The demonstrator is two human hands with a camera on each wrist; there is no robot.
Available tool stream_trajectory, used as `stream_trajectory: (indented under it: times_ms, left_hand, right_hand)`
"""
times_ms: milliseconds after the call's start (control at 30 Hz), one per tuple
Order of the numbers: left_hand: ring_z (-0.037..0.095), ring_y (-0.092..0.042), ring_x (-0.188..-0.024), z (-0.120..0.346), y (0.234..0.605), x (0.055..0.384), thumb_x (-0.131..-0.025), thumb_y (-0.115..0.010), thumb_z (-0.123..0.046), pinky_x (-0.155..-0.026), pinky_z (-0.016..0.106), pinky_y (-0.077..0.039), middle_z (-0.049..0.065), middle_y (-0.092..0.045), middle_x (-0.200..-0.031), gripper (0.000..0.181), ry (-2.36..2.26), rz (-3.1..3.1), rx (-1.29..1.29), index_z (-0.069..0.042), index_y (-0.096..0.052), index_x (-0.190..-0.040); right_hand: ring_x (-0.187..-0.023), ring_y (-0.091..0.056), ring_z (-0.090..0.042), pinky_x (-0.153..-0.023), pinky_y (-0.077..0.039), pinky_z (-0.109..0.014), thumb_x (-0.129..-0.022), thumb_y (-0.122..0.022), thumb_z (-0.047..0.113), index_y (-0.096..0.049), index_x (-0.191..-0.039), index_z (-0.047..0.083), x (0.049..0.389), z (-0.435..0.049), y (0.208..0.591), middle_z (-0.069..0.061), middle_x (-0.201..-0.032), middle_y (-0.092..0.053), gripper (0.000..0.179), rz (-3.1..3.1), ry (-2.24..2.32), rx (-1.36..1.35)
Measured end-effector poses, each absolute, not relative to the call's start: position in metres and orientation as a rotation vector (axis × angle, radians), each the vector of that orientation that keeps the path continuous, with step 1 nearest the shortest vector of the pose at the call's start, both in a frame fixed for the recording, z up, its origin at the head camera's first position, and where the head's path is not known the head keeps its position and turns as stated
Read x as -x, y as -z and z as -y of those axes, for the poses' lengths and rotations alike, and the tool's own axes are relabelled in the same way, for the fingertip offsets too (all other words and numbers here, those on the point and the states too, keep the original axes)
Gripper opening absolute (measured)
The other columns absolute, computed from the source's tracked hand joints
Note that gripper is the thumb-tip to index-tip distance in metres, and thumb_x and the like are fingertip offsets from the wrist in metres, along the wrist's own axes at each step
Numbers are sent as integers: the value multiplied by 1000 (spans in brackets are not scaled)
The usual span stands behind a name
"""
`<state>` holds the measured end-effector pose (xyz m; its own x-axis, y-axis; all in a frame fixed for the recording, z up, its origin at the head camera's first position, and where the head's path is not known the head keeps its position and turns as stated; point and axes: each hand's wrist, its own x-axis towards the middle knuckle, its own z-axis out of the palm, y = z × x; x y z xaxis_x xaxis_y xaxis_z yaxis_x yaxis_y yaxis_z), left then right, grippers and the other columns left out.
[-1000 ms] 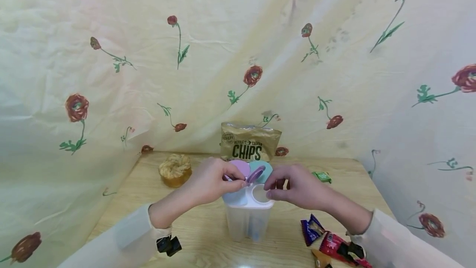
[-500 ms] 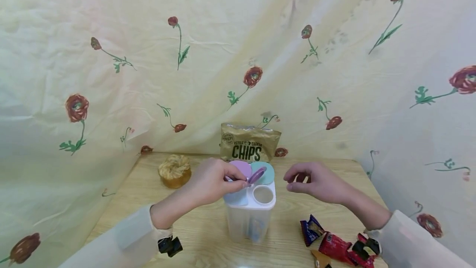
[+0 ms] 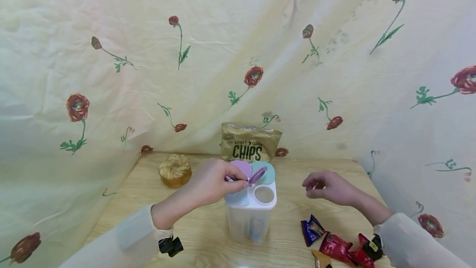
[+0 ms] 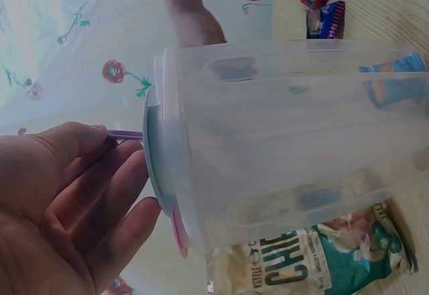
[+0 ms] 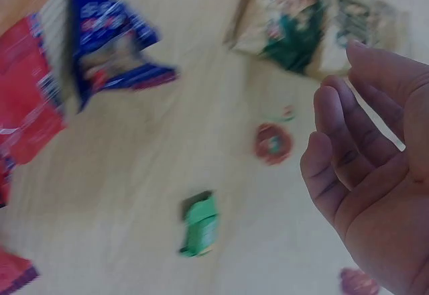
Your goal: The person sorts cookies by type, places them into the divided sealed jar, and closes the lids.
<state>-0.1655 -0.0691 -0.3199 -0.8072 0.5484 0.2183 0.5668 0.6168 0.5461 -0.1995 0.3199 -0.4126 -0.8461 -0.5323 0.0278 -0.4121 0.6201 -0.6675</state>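
1. Head view shows a cream cloth (image 3: 212, 53) printed with red flowers, hung behind and along both sides of the work area.
2. Pale wood makes up the table (image 3: 197, 230) below it.
3. Upright on the table, in the middle, stands a translucent container (image 3: 238, 222) with a white top. Its front right opening is uncovered.
4. Behind the container, a gold chips bag (image 3: 251, 142) stands against the cloth.
5. Left hand (image 3: 213, 181): thumb and index finger nearly together, pinching a purple lid; the left wrist view shows the other fingers loosely bent beside the container's top.
6. Right hand (image 3: 332, 187): held to the right of the container, well apart from it, fingers softly curved, thumb away from them, nothing in their hold.
7. A round bread (image 3: 174, 171) sits on the table, beyond the left forearm.
8. Red packets (image 3: 336, 247), a blue packet (image 3: 311, 230) and an orange packet (image 3: 321, 258) lie clustered at the near right.
9. The purple lid (image 3: 258, 175) is tilted above the container's top, where a lilac lid (image 3: 241, 168) and a teal lid (image 3: 265, 172) lie flat behind it.
10. Right wrist view: a small green packet (image 5: 201, 228), apart from the fingers.
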Motion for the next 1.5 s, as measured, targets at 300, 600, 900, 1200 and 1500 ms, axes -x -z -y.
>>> stream_trajectory:
  times_ms: [300,600,900,1200,1500]
  left_hand:
    - [-3,-62,-75,68,320,166,-91,-78,-32,-64,22,-50,-21,-76,-86,7,959,2818,976,-28,-84,-93]
    - [-2,-61,-73,67,318,167,-90,-79,-29,-63,21,-49,-18,-76,-85,5,976,2791,984,-27,-84,-92]
    - [-1,-61,-73,66,318,167,-90,-79,-32,-64,23,-50,-20,-75,-86,6,985,2795,989,-28,-83,-91]
    - [-2,-61,-75,67,319,165,-90,-78,-32,-66,23,-50,-21,-75,-90,7,988,2795,974,-28,-84,-92]
    - [-2,-61,-75,67,319,166,-91,-77,-33,-66,23,-50,-21,-75,-89,7,978,2801,974,-29,-84,-92]
  right_hand:
    - [-82,-66,-11,-65,-56,-29,-95,-73,15,-71,-113,2,202,-344,455,-9,-98,-70,22,-2574,1085,665]
    - [-88,-65,-11,-68,-55,-27,-93,-74,14,-69,-117,-3,201,-360,478,-14,-103,-71,30,-2511,1038,591]
    - [-84,-63,-13,-68,-51,-26,-92,-74,12,-70,-116,-2,188,-380,496,-8,-98,-70,27,-2428,1035,500]
    - [-86,-62,-11,-73,-51,-24,-94,-72,14,-71,-115,1,175,-379,509,-6,-100,-70,24,-2424,1034,437]
    - [-89,-65,-9,-74,-52,-24,-97,-69,14,-72,-113,2,177,-376,501,-5,-102,-73,21,-2451,985,482]
